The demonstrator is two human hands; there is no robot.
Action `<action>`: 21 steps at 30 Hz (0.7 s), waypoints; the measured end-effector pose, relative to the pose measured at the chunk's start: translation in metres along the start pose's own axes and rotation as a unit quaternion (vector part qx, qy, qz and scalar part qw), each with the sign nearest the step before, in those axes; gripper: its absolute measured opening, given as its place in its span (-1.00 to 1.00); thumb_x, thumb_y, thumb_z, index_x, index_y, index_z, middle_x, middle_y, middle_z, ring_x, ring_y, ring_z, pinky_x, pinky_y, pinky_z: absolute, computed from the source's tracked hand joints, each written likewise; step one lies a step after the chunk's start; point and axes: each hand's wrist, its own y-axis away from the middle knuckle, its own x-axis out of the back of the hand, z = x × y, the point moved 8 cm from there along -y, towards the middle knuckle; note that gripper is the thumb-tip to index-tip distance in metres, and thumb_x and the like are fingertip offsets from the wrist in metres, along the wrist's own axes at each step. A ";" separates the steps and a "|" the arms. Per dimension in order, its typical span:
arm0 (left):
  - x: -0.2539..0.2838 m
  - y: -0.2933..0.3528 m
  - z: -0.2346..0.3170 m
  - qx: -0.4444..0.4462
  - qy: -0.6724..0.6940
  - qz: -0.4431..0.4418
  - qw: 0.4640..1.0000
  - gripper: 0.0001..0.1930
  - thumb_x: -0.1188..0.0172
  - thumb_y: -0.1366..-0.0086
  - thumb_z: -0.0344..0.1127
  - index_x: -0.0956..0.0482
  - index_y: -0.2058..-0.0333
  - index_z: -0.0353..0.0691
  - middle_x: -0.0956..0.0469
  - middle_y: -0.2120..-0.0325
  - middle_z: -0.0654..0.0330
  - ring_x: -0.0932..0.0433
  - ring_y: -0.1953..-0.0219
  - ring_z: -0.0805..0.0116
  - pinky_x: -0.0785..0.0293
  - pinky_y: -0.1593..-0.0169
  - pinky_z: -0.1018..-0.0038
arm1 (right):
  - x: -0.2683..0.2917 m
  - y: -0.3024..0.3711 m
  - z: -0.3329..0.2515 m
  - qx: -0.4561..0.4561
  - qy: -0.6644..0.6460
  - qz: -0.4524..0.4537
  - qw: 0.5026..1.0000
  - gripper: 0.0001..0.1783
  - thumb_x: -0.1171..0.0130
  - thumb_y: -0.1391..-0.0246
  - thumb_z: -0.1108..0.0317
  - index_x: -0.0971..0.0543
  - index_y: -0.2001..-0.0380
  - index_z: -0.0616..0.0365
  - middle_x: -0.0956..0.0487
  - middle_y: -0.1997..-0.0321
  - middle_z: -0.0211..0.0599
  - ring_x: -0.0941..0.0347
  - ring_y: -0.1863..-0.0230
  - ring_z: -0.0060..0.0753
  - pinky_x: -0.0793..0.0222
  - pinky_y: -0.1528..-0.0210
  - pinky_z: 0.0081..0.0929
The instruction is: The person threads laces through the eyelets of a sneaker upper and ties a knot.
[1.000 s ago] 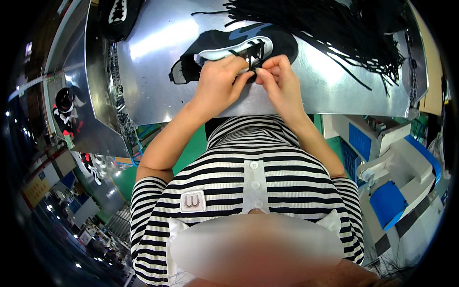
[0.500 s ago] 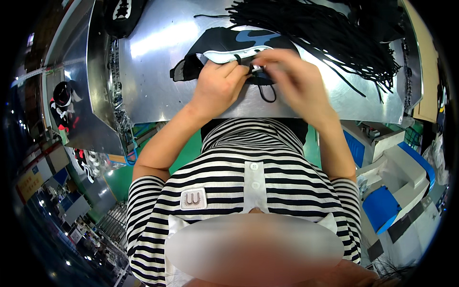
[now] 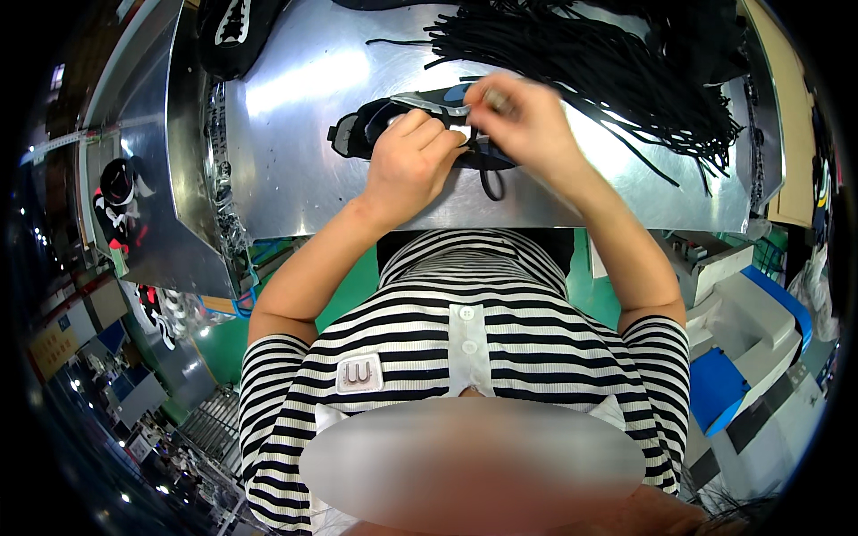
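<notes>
A black shoe upper [image 3: 350, 136] with white and blue parts lies on the metal table in front of me, toe and heel partly covered by my hands. My left hand [image 3: 407, 165] is closed on the near edge of its opening. Just right of it, my right hand [image 3: 527, 125] is raised over the upper with curled fingers, smeared by motion; what they pinch is not clear. A black shoelace [image 3: 492, 183] hangs in a loop from the upper toward the table's near edge, between my hands.
A big bundle of black laces [image 3: 590, 76] spreads over the table's far right. Another black shoe upper [image 3: 234, 31] lies at the far left. The metal table [image 3: 295, 170] has raised side edges. Blue and grey bins [image 3: 715, 389] stand at lower right.
My right hand has lifted away from my left hand, up and slightly left, fingers curling tighter. The shoe upper has tipped, showing more of its opening and less of its blue side. The lace loop has shifted left.
</notes>
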 end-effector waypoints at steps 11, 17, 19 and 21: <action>-0.004 -0.006 0.002 0.010 0.015 -0.066 0.998 -0.85 -0.33 -0.06 -0.42 -0.58 0.36 -0.23 -0.43 0.51 0.17 -0.44 0.37 0.16 -0.39 0.28 0.32 | 0.174 0.002 -0.021 0.136 -0.306 0.357 0.872 -0.84 -0.22 -0.16 0.52 -0.64 0.18 0.26 -0.68 0.27 -0.21 -0.16 0.61 -0.79 -0.06 0.57 -0.81; -0.008 -0.006 0.002 0.012 0.040 -0.105 0.994 -0.81 -0.33 -0.10 -0.39 -0.58 0.28 -0.24 -0.53 0.42 0.16 -0.49 0.32 0.15 -0.43 0.24 0.31 | 0.205 0.015 -0.022 0.140 -0.260 0.394 0.870 -0.81 -0.22 -0.16 0.51 -0.64 0.14 0.21 -0.67 0.22 -0.24 -0.18 0.63 -0.81 -0.04 0.61 -0.83; -0.003 0.000 -0.008 0.063 0.066 -0.067 0.994 -0.68 -0.33 -0.14 -0.35 -0.52 0.13 -0.22 -0.58 0.35 0.14 -0.54 0.31 0.15 -0.46 0.19 0.34 | 0.147 0.002 -0.018 0.045 -0.267 0.259 0.927 -0.82 -0.29 -0.11 0.40 -0.67 0.19 0.14 -0.66 0.37 -0.45 -0.32 0.54 -0.86 -0.14 0.54 -0.79; -0.006 0.007 -0.024 0.145 0.164 -0.049 0.975 -0.43 -0.32 -0.24 -0.26 -0.30 -0.16 -0.22 -0.65 0.24 0.09 -0.62 0.29 0.26 -0.49 0.09 0.41 | 0.087 0.009 -0.026 0.056 -0.259 0.145 0.953 -0.78 -0.25 -0.12 0.42 -0.65 0.13 0.14 -0.66 0.34 -0.44 -0.43 0.42 -0.81 -0.21 0.47 -0.84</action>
